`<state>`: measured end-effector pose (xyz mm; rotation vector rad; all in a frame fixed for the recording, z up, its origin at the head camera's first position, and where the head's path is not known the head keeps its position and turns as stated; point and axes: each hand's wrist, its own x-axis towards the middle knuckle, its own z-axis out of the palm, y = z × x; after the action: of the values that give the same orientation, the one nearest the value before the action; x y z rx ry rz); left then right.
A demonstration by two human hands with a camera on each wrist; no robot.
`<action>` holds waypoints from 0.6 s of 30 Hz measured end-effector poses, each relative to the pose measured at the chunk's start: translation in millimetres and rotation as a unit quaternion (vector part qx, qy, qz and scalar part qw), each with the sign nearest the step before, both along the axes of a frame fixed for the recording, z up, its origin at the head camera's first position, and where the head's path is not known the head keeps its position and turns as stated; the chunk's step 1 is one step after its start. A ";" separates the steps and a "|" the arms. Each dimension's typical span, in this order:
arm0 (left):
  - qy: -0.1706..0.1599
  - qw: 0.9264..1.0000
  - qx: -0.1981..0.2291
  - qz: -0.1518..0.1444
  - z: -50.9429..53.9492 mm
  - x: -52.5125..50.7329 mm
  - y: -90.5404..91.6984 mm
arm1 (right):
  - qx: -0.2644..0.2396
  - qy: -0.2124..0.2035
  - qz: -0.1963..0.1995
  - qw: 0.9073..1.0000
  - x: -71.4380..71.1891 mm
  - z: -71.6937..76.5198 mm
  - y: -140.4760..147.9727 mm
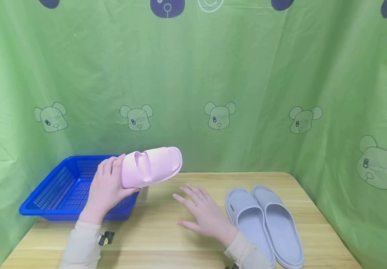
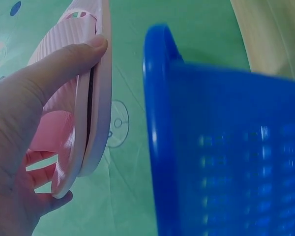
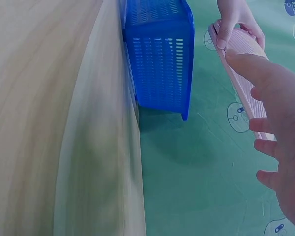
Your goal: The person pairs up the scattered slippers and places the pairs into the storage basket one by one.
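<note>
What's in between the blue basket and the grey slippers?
The head view shows the right hand, part of the pink slippers and some wooden table.

Blue basket (image 1: 59, 212) partly behind left hand (image 1: 107, 183)

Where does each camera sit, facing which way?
Head: worn on the head, looking forward and down at the basket, pink slippers and gray slippers; left hand, right hand and sleeves show.
Left wrist: on that wrist, facing the pink slippers and basket; only the left hand shows.
Right wrist: on that wrist, facing the tabletop, basket and pink slippers; both hands show.
Both wrist views share: pink slippers, basket, left hand.
</note>
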<state>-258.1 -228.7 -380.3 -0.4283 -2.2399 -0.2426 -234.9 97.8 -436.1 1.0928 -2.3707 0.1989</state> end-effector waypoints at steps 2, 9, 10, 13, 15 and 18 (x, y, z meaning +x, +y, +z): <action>0.000 1.000 -0.004 0.003 0.7 0.7 -4.5 | 0.003 0.000 0.002 1.000 0.1 -0.8 -2.9; 0.007 1.000 -0.008 0.009 5.6 2.8 -20.0 | 0.020 0.001 0.006 1.000 -0.3 -2.3 -14.2; 0.007 1.000 -0.009 0.010 6.2 3.1 -22.3 | 0.023 -0.002 0.007 1.000 -0.1 -1.7 -16.0; 0.008 1.000 -0.012 0.013 8.1 4.2 -28.8 | 0.029 -0.013 0.011 0.999 0.6 -0.1 -21.4; 0.008 1.000 -0.014 0.014 9.7 4.9 -32.7 | 0.034 -0.019 0.012 0.999 1.0 0.8 -24.6; 0.007 1.000 -0.016 0.015 12.4 6.7 -37.6 | 0.039 -0.026 0.015 0.999 0.9 1.5 -29.2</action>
<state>-251.3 -266.4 -367.9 -0.4118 -2.2377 -0.1864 -233.9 68.6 -434.6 1.1739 -2.4268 0.1480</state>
